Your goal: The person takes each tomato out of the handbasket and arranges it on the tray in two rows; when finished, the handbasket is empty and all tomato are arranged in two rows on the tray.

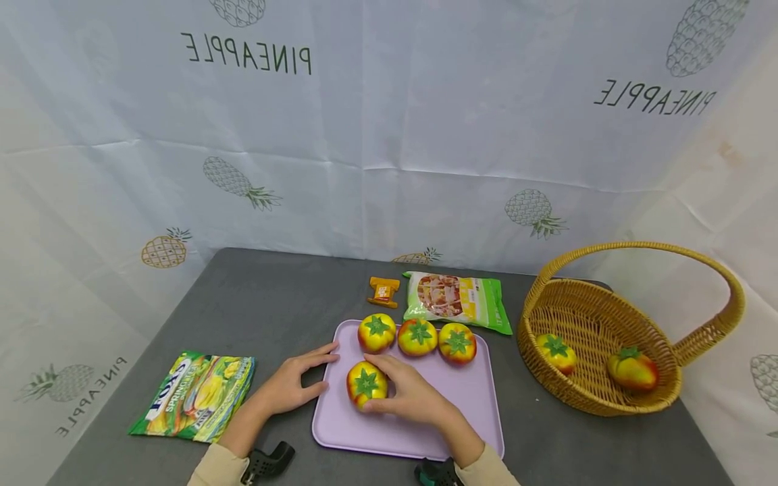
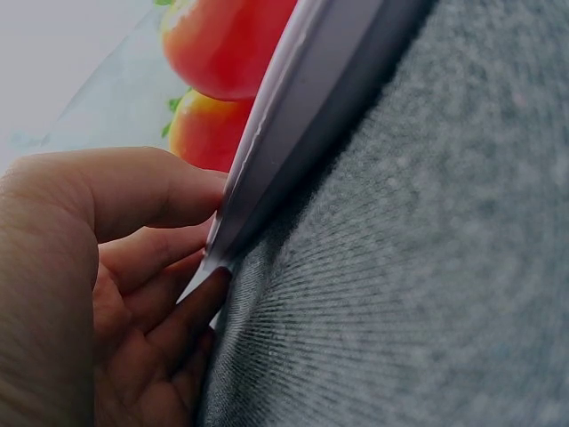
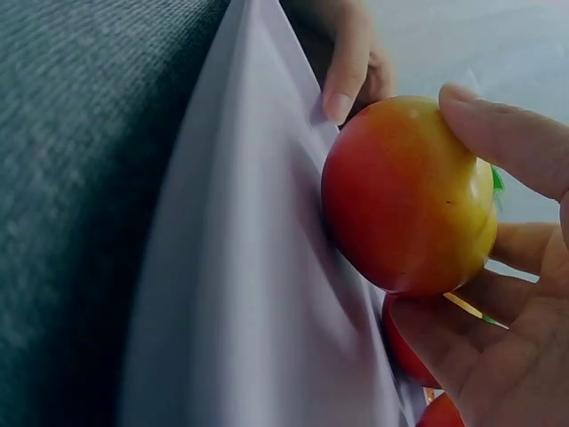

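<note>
- Across the background: pale cloth (image 1: 425,121), creased, printed with pineapples and the word PINEAPPLE, mirrored; it meets the table's far edge.
- Table (image 1: 273,290): dark grey, woven-looking close up in the wrist views.
- Tray (image 1: 468,398): lilac, rounded corners, low rim; set between the table's left and right edges.
- Held fruit (image 1: 367,385): squat, round, glossy. Yellow on top with a green star of leaves, deep red down the side; a few dark specks in the right wrist view. Located at the tray's left half, near its left edge; cannot tell whether the base touches.
- Right hand (image 1: 410,395): grasping the held fruit, thumb on the near side, fingers on the far side.
- Left hand (image 1: 290,386): fingers relaxed, spread, tips touching the tray's left edge.
- Fruit row (image 1: 418,337): three, similar colouring, leaves up, along the tray's far edge.
- Basket (image 1: 562,391): wicker, tall handle, by the table's right edge; two like fruits (image 1: 633,370) inside, apart.
- Orange packet (image 1: 384,291): beyond the tray, toward the table's far edge; green bag (image 1: 456,299) just beside it.
- FOX'S bag (image 1: 194,398): yellow and green, flat near the table's left edge.
- Sleeves (image 1: 220,466): cream; black straps at both wrists.
</note>
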### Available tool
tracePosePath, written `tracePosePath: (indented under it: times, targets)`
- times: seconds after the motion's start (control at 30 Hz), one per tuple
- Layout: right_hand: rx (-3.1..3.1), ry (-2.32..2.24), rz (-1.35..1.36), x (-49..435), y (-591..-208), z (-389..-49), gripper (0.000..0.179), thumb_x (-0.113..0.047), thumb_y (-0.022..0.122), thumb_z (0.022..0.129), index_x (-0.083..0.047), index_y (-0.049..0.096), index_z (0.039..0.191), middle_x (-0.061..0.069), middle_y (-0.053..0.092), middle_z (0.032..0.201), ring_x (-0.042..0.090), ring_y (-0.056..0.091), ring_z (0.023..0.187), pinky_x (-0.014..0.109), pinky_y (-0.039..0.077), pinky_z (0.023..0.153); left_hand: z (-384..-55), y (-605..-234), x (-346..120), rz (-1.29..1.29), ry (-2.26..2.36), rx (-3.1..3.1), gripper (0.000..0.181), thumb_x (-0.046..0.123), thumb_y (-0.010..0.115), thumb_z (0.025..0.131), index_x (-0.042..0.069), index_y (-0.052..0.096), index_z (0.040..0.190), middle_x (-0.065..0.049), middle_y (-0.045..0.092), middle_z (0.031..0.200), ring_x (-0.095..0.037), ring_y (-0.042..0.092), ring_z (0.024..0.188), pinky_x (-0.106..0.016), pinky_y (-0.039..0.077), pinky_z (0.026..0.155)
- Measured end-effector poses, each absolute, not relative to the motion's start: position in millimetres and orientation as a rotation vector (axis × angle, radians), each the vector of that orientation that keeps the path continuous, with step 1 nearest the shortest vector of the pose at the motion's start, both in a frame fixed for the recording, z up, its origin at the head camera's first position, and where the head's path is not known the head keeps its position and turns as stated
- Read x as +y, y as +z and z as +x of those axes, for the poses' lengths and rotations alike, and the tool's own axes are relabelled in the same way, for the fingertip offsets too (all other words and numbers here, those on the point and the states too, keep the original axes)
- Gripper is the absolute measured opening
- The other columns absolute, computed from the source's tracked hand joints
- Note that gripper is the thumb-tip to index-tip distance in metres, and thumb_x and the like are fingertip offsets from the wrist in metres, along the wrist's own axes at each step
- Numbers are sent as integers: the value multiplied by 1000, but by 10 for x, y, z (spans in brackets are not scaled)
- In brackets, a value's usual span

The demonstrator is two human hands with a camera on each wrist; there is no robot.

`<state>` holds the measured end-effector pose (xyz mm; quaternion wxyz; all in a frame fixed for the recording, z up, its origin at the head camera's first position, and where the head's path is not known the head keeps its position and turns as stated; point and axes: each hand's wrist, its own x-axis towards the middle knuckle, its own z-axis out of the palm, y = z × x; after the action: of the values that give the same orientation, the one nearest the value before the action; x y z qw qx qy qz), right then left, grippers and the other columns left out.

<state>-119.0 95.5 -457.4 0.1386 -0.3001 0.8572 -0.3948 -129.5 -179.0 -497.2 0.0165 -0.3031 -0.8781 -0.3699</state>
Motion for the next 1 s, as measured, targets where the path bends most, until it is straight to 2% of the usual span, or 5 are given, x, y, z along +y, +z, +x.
tracePosePath:
  times: [0.4, 1.0]
  targets:
    - [2501, -1110, -885, 926, -4635, -1191, 85, -46, 71, 80, -9, 33, 148, 7, 42, 146, 19, 45, 129, 41, 34, 110, -1299, -4980, -1806, -928, -1152, -2753, 46, 21, 67, 84, 16, 60, 129, -3, 48, 144, -27, 48, 130, -47, 43, 101]
    - [2504, -1078, -860, 939, -4630, -1166, 87, -44, 71, 81, -6, 31, 148, 10, 42, 147, 22, 43, 132, 42, 32, 111, -1303, -4994, -1796, -922, -1167, -2770, 45, 22, 66, 86, 17, 59, 130, -2, 47, 145, -27, 47, 130, -48, 42, 101]
